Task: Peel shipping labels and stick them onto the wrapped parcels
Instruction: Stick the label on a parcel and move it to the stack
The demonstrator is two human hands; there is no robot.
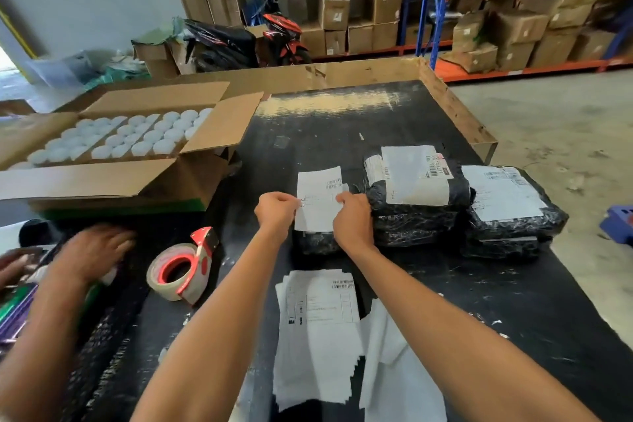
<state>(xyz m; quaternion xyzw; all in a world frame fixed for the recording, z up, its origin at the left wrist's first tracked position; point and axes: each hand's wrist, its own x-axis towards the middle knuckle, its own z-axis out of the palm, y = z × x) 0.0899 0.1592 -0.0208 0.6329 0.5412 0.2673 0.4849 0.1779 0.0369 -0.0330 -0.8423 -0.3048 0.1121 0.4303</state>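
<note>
I hold a white shipping label (318,202) upright between both hands above a small black wrapped parcel (313,243). My left hand (275,212) pinches its left edge and my right hand (352,219) pinches its right edge. To the right lie two stacks of black wrapped parcels, one (416,216) topped with a label and another (510,226) further right, also labelled. A stack of unpeeled labels (318,329) lies on the black table in front of me, with loose backing sheets (394,363) beside it.
A tape dispenser (183,267) sits left of my arms. Another person's hands (92,253) work at the left edge. An open carton of white lids (120,137) stands at the back left. Warehouse shelving with boxes and a parked motorbike (246,41) fill the background.
</note>
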